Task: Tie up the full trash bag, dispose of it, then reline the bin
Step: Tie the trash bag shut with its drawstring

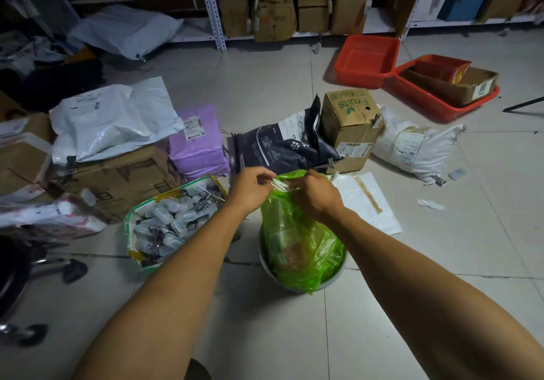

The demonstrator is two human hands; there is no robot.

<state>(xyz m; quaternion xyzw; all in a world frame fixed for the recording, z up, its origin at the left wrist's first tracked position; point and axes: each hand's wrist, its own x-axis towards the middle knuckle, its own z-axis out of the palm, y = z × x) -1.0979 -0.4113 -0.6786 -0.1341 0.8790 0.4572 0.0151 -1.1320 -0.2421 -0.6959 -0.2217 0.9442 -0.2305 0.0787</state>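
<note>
A translucent green trash bag, filled with paper and wrappers, stands in a small grey bin on the tiled floor at the centre. Its top is gathered upward above the bin. My left hand pinches a thin whitish strip of the bag's top at the gathered neck. My right hand grips the bunched green plastic just right of it. Both hands touch the bag's neck, close together. The bin's inside is hidden by the bag.
A green-rimmed basket of small plastic bottles and clips sits left of the bin. Parcels, a purple mailer, a dark pet-food bag and a "Fruits" carton lie behind. Red trays and shelves stand farther back. A chair base is at left.
</note>
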